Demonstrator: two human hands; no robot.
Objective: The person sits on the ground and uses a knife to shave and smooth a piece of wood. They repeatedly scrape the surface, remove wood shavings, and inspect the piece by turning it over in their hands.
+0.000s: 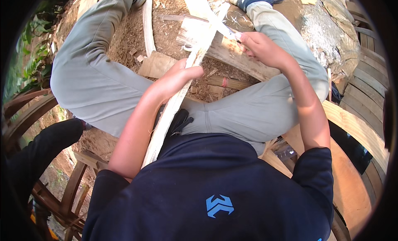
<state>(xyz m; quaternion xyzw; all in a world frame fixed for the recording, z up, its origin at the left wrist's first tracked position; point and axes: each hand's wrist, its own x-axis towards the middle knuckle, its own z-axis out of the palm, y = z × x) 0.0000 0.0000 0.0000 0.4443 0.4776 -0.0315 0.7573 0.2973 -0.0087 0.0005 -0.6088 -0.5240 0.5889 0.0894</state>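
Both hands (182, 77) grip a wood strip (174, 104), blade (222, 25) partly hidden.

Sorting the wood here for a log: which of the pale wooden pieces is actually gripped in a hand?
The long pale strip running from the torso up to the block. The left hand wraps it mid-length; the flat offcut and other slats lie loose on the shavings.

bright daylight fills the scene, harsh and warm, falling from the upper right. the pale wooden strip (195, 61) and the blade (224, 27) glare nearly white, detail washed out. soft shadows lie under the forearms and in the folds of the grey trousers (103, 87). the fisheye bends the curved wooden slats (365, 96) at the right, and a black vignette rings the corners. focus is fair throughout.
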